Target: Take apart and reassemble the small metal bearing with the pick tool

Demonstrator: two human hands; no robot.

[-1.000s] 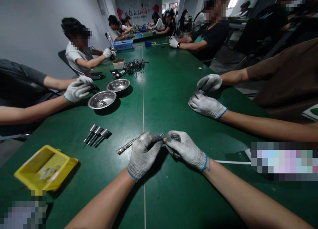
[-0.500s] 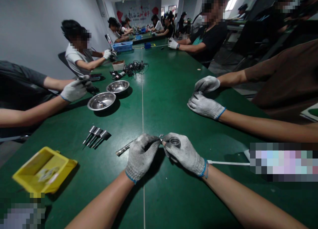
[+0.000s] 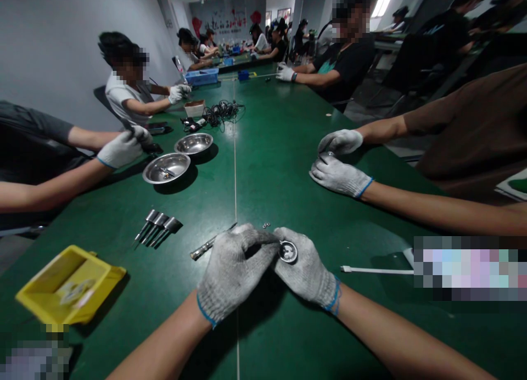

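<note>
My right hand (image 3: 307,270), in a white knit glove with a blue cuff, is closed around a small round metal cup-shaped part (image 3: 288,252), its hollow face turned up toward me. My left hand (image 3: 236,270), gloved alike, has thumb and fingers pinched at the part's left rim; whatever lies between the fingertips is too small to make out. Just beyond the hands, a few tiny metal rings (image 3: 266,225) lie on the green table (image 3: 280,188). A slim metal screwdriver-like tool (image 3: 201,251) rests left of my left hand, partly hidden behind it.
Several metal cylinders with thin shafts (image 3: 158,226) lie left, above a yellow bin (image 3: 96,273) holding small pieces. Two steel bowls (image 3: 181,178) stand farther off. A white cable (image 3: 379,269) lies right. Co-workers' gloved hands (image 3: 340,174) work at both sides.
My left hand has moved right, bringing its pinched fingers from beside the small rings to the round part's rim. My right hand has tilted the part so its inside shows more.
</note>
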